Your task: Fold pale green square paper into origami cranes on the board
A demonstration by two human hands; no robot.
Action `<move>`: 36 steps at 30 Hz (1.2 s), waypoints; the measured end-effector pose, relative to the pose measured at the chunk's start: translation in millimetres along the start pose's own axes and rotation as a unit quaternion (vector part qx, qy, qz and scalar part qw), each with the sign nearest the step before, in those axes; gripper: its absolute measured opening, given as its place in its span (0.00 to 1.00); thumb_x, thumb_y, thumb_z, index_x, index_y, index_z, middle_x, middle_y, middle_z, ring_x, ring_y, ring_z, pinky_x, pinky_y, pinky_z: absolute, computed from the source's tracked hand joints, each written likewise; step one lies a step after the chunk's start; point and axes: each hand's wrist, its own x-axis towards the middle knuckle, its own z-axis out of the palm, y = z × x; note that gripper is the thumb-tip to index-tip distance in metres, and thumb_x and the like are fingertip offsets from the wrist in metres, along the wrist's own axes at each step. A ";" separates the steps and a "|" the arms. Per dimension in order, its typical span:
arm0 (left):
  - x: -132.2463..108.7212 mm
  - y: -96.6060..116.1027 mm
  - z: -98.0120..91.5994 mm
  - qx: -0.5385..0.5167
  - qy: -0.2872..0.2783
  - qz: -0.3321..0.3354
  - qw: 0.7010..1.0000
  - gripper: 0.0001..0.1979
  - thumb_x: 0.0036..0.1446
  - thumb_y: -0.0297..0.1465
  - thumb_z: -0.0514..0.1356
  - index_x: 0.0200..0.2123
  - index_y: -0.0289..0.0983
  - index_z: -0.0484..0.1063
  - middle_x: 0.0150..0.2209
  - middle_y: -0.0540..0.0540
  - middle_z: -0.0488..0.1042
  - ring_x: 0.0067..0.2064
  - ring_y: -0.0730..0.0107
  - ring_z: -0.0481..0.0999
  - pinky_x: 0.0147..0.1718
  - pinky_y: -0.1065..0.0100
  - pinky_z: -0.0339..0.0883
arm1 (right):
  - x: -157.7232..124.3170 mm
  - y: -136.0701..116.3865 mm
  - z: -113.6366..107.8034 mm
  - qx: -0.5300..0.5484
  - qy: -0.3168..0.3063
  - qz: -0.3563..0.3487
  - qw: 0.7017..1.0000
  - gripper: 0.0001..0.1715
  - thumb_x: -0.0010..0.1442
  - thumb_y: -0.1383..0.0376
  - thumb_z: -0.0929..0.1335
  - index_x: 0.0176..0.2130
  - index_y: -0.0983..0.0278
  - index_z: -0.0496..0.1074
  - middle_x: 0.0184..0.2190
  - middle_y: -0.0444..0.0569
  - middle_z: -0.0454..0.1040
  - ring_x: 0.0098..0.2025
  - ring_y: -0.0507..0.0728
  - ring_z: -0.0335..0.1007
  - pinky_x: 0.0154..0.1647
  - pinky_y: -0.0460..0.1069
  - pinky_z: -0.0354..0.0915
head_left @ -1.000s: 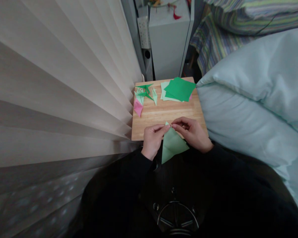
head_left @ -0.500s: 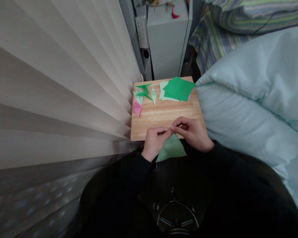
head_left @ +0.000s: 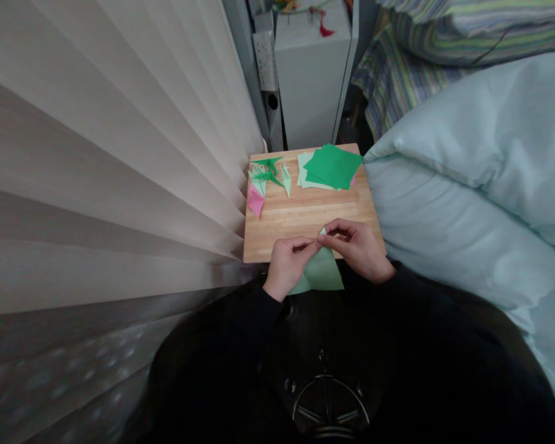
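Note:
A folded light green paper [head_left: 321, 273] hangs between my two hands at the near edge of the small wooden board [head_left: 305, 213]. My left hand [head_left: 287, 265] pinches the paper's top corner from the left. From the right, my right hand [head_left: 358, 248] pinches the same corner, with its fingertips meeting those of the left. The paper's lower part lies over my dark lap.
A stack of dark and light green paper squares [head_left: 332, 166] lies at the board's far right. Several folded green paper figures [head_left: 267, 172] and a pink one [head_left: 255, 200] sit at its far left. Pleated blinds [head_left: 111, 160] stand to the left, a pale blue duvet [head_left: 472, 172] to the right.
The green paper has turned and drawn up: a long triangle pointing toward my lap a second ago, it now looks shorter and wider. Both hands stay pinched at its top corner.

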 end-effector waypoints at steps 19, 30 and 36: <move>-5.0 -2.6 6.5 0.026 -0.003 -0.018 0.999 0.09 0.53 0.38 0.70 0.29 0.38 0.85 0.30 0.47 0.84 0.30 0.66 0.77 0.32 0.66 0.67 | 14.8 0.6 -22.2 0.012 0.132 -0.057 0.990 0.17 0.54 0.51 0.77 0.31 0.62 0.78 0.29 0.46 0.77 0.30 0.53 0.68 0.32 0.50 0.66; -2.4 -2.7 1.5 -0.058 0.000 -0.031 0.998 0.11 0.52 0.40 0.73 0.33 0.38 0.86 0.32 0.47 0.84 0.32 0.68 0.77 0.36 0.66 0.69 | 4.5 -5.6 -9.9 -0.017 -0.020 -0.020 0.999 0.21 0.51 0.48 0.78 0.28 0.62 0.78 0.28 0.47 0.79 0.30 0.54 0.70 0.34 0.51 0.65; -2.3 -1.2 2.4 -0.071 0.018 -0.010 0.997 0.08 0.52 0.37 0.72 0.32 0.38 0.85 0.32 0.48 0.83 0.33 0.69 0.76 0.38 0.67 0.69 | 2.6 -8.0 -7.4 -0.011 -0.012 -0.026 1.000 0.20 0.51 0.49 0.78 0.27 0.63 0.78 0.27 0.47 0.79 0.30 0.55 0.70 0.34 0.51 0.65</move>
